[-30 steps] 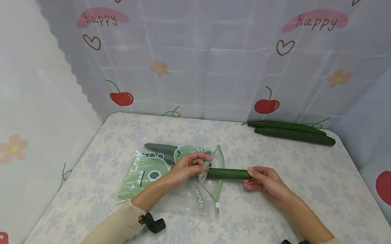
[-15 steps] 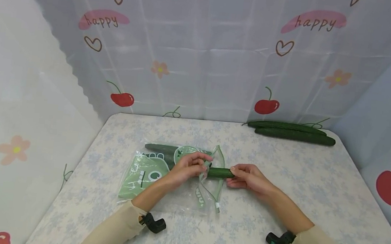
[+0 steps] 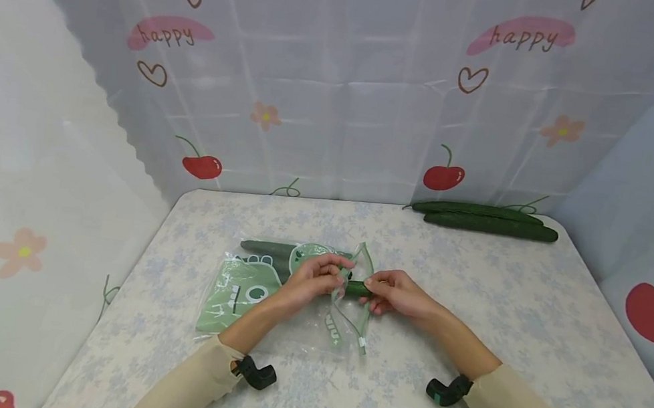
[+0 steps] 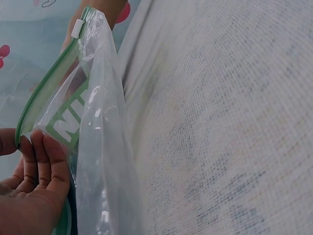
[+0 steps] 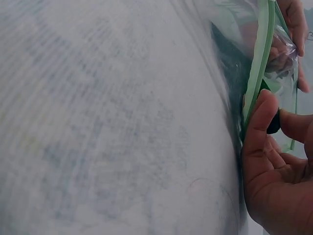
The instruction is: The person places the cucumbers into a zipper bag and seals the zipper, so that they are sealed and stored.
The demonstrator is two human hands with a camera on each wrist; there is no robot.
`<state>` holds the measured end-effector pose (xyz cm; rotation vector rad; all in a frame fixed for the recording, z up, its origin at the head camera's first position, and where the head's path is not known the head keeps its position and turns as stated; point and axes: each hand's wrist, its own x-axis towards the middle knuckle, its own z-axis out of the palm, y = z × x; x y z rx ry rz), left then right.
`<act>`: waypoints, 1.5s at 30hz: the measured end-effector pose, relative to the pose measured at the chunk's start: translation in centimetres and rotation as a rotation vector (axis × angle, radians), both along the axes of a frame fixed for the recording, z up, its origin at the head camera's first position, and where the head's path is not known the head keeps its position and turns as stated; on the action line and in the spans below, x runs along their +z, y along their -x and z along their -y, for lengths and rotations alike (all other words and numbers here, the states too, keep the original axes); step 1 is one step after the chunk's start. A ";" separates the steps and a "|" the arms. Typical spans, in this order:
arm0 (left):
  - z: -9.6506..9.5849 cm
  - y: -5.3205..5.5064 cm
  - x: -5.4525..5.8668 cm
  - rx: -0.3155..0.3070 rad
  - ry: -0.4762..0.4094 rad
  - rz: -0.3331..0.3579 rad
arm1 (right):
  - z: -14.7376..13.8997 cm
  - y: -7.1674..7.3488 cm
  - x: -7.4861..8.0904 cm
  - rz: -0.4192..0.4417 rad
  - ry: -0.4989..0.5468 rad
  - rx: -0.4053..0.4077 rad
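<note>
A clear slider bag [image 3: 303, 332] with green cartoon prints lies on the table, its green-edged mouth facing right. Inside it, a cucumber [image 3: 264, 248] shows through the plastic near the far side. My left hand [image 3: 310, 283] grips the upper layer of the bag's mouth and lifts it. Another cucumber [image 3: 358, 288] is mostly inside the bag, partly hidden by the plastic and left hand. My right hand [image 3: 400, 294] pinches its protruding end at the mouth. In the right wrist view, the dark cucumber tip [image 5: 274, 122] sits between thumb and finger, beside the green zip edge [image 5: 260, 61].
Two more cucumbers [image 3: 490, 227] lie side by side at the table's back right corner. A patterned cloth covers the table [image 3: 476, 275]. Printed curtains [image 3: 367, 114] hang behind it and along both sides. The bag's white slider [image 4: 78, 28] is at its near corner.
My right hand has moved left, pushing the cucumber farther into the bag, so only a short end shows. The left hand has stayed in place on the bag's mouth.
</note>
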<state>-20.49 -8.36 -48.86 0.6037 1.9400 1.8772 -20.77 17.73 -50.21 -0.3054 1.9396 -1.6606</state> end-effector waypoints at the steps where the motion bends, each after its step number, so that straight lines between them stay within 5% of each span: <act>1: 0.0 0.0 0.0 0.001 0.000 -0.001 | 0.2 0.0 0.1 -0.017 -0.019 0.003; 11: 0.2 -0.1 -0.2 -0.003 -0.010 0.014 | 1.3 0.4 0.0 -0.271 -0.260 -0.006; 31: 0.3 -0.1 -0.2 0.005 -0.031 0.026 | 0.5 0.5 0.9 -0.201 -0.140 0.073; 45: 0.4 -0.1 -0.3 0.029 -0.021 0.040 | 0.8 0.7 0.7 -0.330 -0.309 0.070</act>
